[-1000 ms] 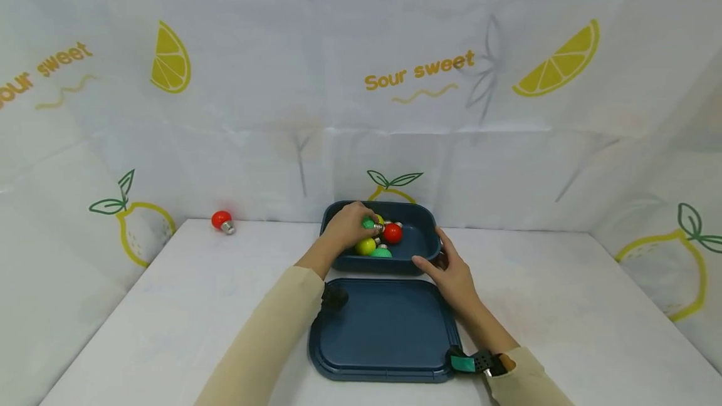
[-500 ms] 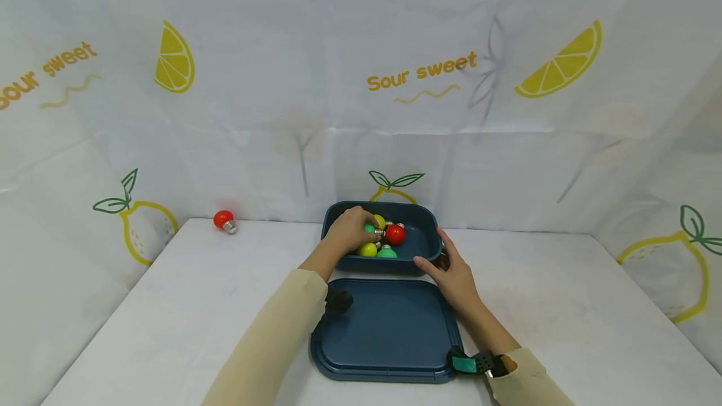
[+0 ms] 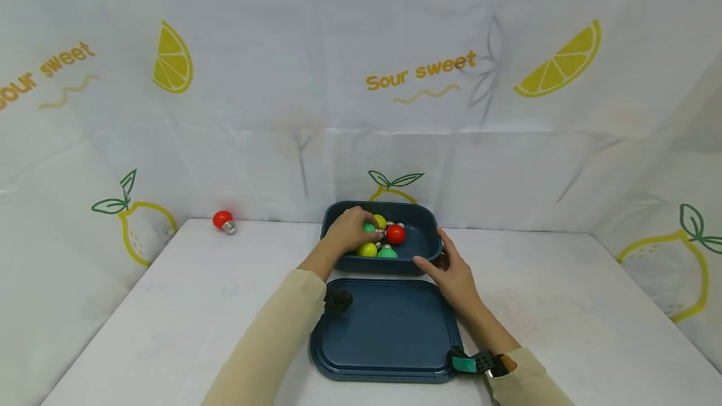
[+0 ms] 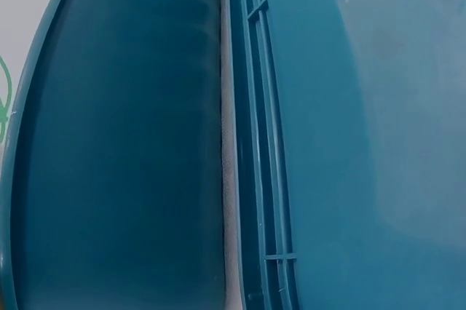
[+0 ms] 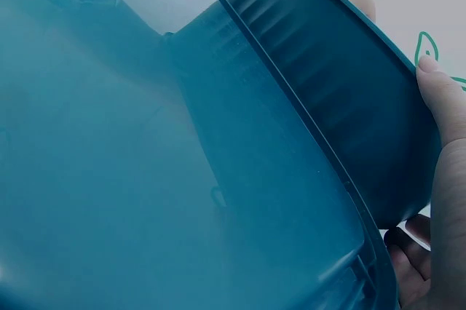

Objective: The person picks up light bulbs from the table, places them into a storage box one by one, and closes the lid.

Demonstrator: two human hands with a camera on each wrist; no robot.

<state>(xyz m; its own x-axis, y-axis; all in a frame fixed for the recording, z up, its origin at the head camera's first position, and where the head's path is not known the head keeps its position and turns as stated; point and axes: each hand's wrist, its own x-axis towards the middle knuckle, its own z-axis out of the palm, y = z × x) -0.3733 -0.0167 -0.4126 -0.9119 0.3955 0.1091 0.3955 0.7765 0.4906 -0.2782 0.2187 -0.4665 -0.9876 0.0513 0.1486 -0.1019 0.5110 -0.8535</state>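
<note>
A dark blue plastic box point(image 3: 417, 264) stands at the back of the table with several small coloured light bulbs in it. My left hand point(image 3: 348, 230) reaches in from the left and pinches a green light bulb point(image 3: 369, 228). Near it lie a red bulb point(image 3: 396, 234), yellow bulbs point(image 3: 368, 249) and another green bulb point(image 3: 387, 252). My right hand point(image 3: 453, 274) grips the box's front right corner; in the right wrist view its thumb point(image 5: 437, 95) lies at the rim, other fingers below. The left wrist view shows the box wall point(image 4: 124, 135) but no hand.
A matching blue lid point(image 3: 389, 331) lies flat in front of the box, under both wrists. One red light bulb point(image 3: 222, 219) lies apart at the table's far left. A printed white sheet point(image 3: 361, 111) hangs behind the table point(image 3: 553, 306).
My left hand has dipped slightly with the green bulb, and the front green bulb has shifted a little to the right. My right hand stays on the box.
</note>
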